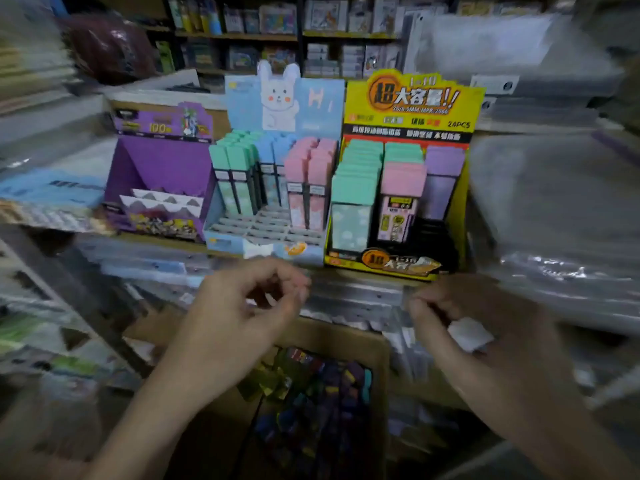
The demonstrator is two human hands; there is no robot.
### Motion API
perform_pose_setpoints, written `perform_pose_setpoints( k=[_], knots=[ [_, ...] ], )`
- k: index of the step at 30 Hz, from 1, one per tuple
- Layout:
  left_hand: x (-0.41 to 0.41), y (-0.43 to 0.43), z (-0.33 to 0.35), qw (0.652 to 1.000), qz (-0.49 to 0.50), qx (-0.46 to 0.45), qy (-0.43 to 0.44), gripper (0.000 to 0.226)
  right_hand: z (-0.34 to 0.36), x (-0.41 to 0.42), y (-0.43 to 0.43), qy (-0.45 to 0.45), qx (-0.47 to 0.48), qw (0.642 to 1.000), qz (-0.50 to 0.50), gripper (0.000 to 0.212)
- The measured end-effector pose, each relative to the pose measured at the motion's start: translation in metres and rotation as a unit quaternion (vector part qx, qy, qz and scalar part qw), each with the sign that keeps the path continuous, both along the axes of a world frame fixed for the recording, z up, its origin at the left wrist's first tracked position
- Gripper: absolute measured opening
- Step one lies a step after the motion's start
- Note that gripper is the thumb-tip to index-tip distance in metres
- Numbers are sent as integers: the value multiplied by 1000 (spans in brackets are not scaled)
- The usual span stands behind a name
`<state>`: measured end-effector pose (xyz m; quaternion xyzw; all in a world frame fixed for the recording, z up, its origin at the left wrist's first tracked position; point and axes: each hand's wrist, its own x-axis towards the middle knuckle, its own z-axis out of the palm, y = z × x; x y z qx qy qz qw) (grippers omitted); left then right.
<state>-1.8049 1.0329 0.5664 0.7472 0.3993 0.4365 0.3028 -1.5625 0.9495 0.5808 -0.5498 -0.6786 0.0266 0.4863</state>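
Person's left hand (242, 306) hovering below blue display box (239, 105), loose and empty, probably readying a refill; right hand (491, 306) blurred, grasp unclear.

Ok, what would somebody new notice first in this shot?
The bright yellow display box at centre right, packed with mint, pink and lilac cases, stands out most. To its left sits a blue display box topped by a white rabbit. Nearer, the left hand and right hand hover above a cardboard box of colourful items.
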Motion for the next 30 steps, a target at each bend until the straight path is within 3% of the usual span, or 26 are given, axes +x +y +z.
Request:
perform_pose_setpoints(
  k=[6,11,17,21,30],
  knots=[
    [-55,23,-91,993,-16,-112,23,6,-79,-64,11,49,-158,986,-16,12],
    [-91,40,-161,972,47,-230,15,26,-146,-96,25,66,-256,963,-60,10],
    [-110,43,-213,897,113,-426,24,21,-203,-118,40,65,-382,915,-110,12],
    [-107,40,-228,865,123,-487,-13,27,-224,-126,58,71,-432,893,-108,19],
    [-110,51,-241,800,133,-577,-96,17,-241,-143,103,-49,-479,876,-39,33]
  ],
)
